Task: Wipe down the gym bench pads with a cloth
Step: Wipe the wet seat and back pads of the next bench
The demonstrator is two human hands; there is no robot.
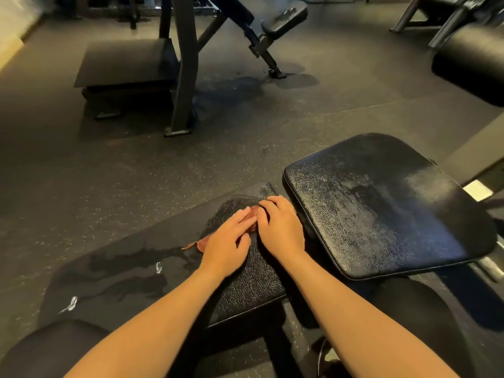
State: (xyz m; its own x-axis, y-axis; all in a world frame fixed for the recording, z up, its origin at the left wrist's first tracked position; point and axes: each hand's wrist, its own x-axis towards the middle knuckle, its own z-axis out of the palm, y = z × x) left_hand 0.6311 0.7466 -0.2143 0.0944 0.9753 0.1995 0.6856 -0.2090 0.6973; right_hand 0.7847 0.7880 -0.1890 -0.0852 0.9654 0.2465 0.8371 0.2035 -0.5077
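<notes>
— Gym flooring first?
— Entered: dark speckled rubber floor (pixel 109 165), matte, running across the whole room.
— Item two?
— Long flat black bench pad of grained vinyl (pixel 253 282), in the foreground. Wet streaks (pixel 122 271) on its nearer left part.
— The cloth?
— Small reddish-brown cloth (pixel 201 243), lying on that flat pad near its far end, mostly covered by both hands; one corner shows to the left.
— Hands?
— Left hand (pixel 226 242): flat on the cloth, fingers straight, pressing down. Right hand (pixel 282 227): just beside it, on the cloth's far edge, fingers bent. Whether they pinch the fabric, cannot tell.
— Item to the right?
— Broad black rounded vinyl seat pad (pixel 381 208), tilted, with a streaked sheen, just beside the right hand.
— Background?
— Dark steel machine frame (pixel 185 77), upright; small black angled pad (pixel 283 19) behind it.
</notes>
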